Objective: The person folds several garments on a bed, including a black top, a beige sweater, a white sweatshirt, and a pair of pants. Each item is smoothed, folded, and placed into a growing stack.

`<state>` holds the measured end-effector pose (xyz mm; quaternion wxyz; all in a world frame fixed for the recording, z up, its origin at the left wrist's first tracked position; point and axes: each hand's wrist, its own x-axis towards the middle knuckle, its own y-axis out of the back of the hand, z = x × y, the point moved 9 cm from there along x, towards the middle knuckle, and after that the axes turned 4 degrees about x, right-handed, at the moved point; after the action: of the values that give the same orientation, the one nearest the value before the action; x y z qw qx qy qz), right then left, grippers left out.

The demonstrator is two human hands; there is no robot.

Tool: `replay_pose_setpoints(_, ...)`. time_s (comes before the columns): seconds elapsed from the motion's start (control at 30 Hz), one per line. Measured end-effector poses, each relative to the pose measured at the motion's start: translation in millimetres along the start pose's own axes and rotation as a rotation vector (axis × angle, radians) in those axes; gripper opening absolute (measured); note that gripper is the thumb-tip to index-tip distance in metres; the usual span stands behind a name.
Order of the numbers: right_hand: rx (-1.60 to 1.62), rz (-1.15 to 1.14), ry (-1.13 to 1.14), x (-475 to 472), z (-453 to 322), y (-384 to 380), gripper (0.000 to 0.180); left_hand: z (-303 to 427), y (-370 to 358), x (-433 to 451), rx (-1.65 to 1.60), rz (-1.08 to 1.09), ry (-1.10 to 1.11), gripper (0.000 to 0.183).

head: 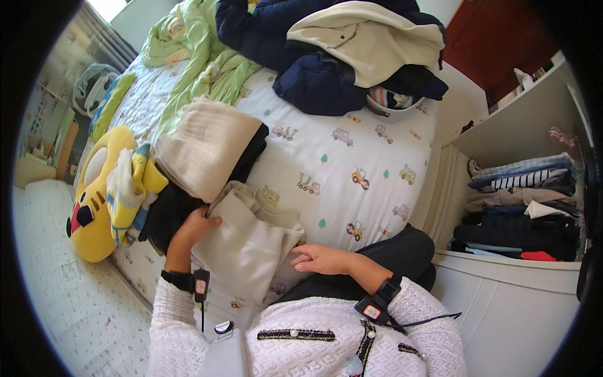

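Observation:
A cream garment [245, 240], loosely folded, lies flat on the bed before me. My left hand [194, 230] is at its upper left edge, beside a folded black garment [176, 212]; the thumb rests on the cream cloth and the other fingertips are hidden, so a grip is unclear. Just off the cream garment's right side is my right hand [325, 259], fingers apart with nothing in them. Beyond the left hand, a folded beige knit garment [207, 146] sits on top of the black clothing.
To the left are a yellow plush toy [96, 245] and a yellow-and-blue knit item [127, 193]. A navy padded jacket [315, 85], a beige garment [362, 37] and a green blanket [202, 52] lie farther back. On the right, an open storage bin [509, 273] holds several folded clothes.

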<state>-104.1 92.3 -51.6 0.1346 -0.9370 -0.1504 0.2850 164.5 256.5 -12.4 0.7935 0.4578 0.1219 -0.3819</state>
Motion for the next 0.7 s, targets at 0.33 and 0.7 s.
replay_pose_setpoints(0.33, -0.38, 0.88, 0.018, -127, 26, 150, 0.042, 179, 5, -47, 0.746, 0.601, -0.342, 0.021)
replay_pose_setpoints(0.7, -0.722, 1.236, 0.109, -207, 19, 160, 0.027, 421, -66, 146, 0.389, 0.496, -0.531, 0.043)
